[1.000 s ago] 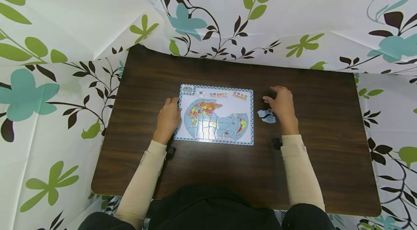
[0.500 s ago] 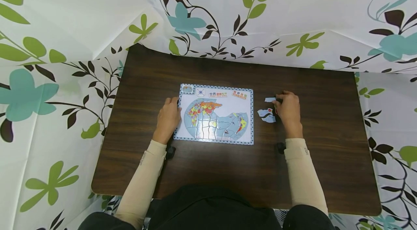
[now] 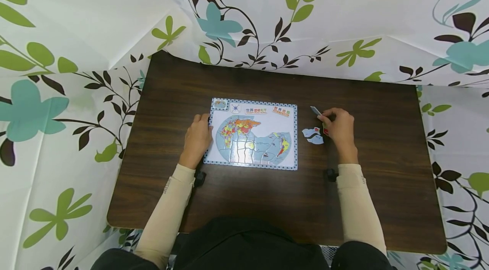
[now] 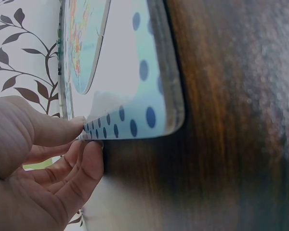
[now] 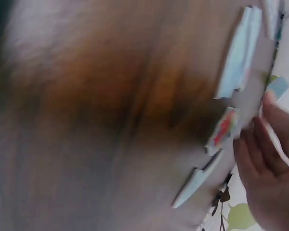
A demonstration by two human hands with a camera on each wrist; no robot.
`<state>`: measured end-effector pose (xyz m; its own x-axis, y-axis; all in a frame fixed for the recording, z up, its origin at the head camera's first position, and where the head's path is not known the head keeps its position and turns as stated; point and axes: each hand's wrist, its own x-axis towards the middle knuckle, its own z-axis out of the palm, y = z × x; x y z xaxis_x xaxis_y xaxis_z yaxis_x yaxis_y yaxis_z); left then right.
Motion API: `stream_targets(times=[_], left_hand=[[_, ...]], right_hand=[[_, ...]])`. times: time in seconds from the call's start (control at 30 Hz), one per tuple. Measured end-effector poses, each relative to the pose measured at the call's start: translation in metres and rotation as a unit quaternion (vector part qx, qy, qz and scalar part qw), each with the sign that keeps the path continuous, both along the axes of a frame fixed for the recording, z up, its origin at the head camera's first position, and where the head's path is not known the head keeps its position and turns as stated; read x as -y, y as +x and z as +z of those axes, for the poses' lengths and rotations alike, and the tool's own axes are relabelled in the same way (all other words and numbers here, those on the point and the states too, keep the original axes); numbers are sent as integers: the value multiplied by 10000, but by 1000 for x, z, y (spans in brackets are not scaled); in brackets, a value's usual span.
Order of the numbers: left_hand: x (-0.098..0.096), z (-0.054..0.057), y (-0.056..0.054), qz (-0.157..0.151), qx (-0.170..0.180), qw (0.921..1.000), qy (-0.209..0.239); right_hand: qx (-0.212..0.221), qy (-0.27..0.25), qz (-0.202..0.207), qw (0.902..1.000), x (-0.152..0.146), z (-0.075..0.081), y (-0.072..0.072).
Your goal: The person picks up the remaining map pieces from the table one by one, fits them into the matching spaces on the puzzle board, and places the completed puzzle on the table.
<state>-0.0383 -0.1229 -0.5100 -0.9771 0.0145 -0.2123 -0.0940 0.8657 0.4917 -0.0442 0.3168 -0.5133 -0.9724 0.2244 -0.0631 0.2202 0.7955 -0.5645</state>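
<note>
A world map jigsaw puzzle, framed by a dotted blue border [image 3: 295,138], lies flat on the table; its map has a white gap at upper right. My left hand [image 3: 197,140] holds the board's left edge, thumb on the dotted rim [image 4: 130,122] and fingers bent against the side in the left wrist view. To the right of the board, my right hand [image 3: 341,130] pinches a light blue puzzle piece [image 3: 315,111], tilted up above the table. Close below that hand lie loose blue pieces [image 3: 314,137] and a red-and-yellow piece [image 3: 326,130].
The dark wood table [image 3: 267,202] extends around the board. A white curtain [image 3: 259,2] with leaf and flower prints hangs along its back and sides. In the right wrist view several loose pieces [image 5: 238,57] lie on the wood, slightly blurred.
My right hand has shifted slightly right and toward me. The light blue piece it pinches has gone from flat to tilted. My left hand and the board have stayed put.
</note>
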Motion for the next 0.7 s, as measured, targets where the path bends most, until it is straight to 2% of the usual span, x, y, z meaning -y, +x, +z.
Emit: stream_targets(times=[0.17,0.4,0.57,0.7], left_hand=[[1,0,0,3,-8,10000,13],[0,0,0,26,9,10000,-7],[0,-1,-1,27,-33,10000,9],[0,-2,-1,36,-28,10000,11]], right_hand=[[-137,-432,258,9986,9,9,-4],[-312,-1000,821,9911,33,17,-18],[-210,-1296,982,9865,56,18,-29],[-41,-1340,1102,9848,78,19,-35]])
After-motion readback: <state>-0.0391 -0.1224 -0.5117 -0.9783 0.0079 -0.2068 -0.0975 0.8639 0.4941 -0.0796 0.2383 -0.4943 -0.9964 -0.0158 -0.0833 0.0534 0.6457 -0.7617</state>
